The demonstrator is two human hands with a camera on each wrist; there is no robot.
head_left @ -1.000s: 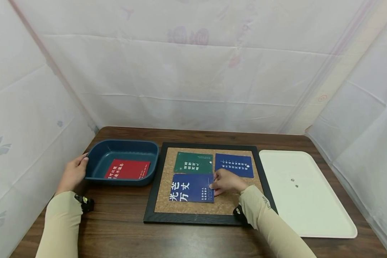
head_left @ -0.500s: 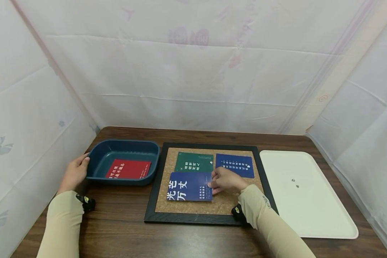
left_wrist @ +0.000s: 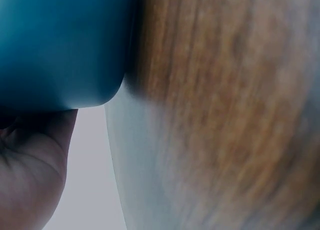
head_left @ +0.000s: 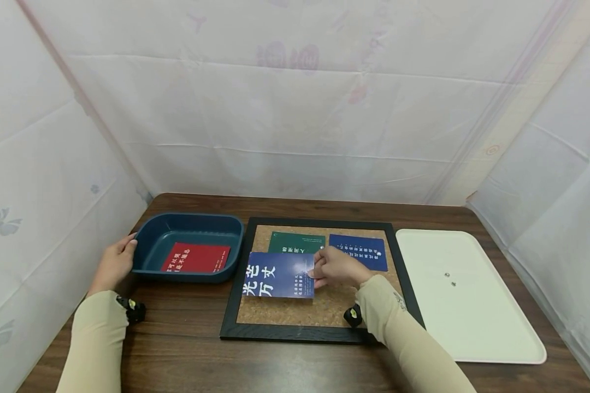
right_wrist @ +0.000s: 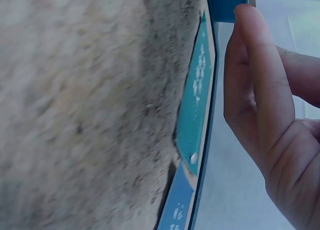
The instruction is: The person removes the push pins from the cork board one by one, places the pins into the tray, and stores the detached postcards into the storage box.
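The right hand (head_left: pixel 335 267) pinches the large blue card (head_left: pixel 279 282) by its 3 o'clock edge, lifted over the cork board (head_left: pixel 324 308); its long axis runs 9 to 3; the blue bin (head_left: pixel 189 225) lies at 9 o'clock, the left hand (head_left: pixel 114 263) resting relaxed on its wall

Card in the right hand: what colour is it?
Blue with white characters; the card pinched by the right hand shows best in the head view.

Large blue card (head_left: pixel 278 274) with white characters, lifted above the corkboard (head_left: pixel 324 311).
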